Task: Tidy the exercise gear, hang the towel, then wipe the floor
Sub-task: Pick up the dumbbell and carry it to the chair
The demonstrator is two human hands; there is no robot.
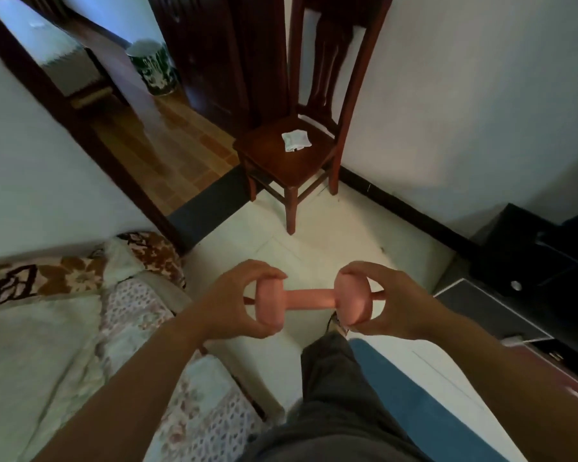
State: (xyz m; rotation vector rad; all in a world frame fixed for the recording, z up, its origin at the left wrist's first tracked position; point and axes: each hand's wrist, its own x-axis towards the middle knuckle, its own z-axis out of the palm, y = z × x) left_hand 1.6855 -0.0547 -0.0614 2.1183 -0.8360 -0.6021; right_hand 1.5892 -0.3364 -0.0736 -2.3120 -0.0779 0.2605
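Observation:
A pink dumbbell (311,299) is held level in the air above the pale tiled floor (281,248). My left hand (237,300) grips its left end, fingers and thumb curled round the weight. My right hand (381,300) grips the right end the same way. A small white folded cloth (296,140) lies on the seat of a dark wooden chair (281,161) straight ahead. A blue mat (407,395) lies on the floor under my right arm.
A bed with a floral quilt (114,328) fills the left side. A black cabinet (531,268) stands at the right. An open doorway (167,141) ahead left leads to a wooden floor, where a green-and-white pot (152,66) stands. My leg (331,378) is below the dumbbell.

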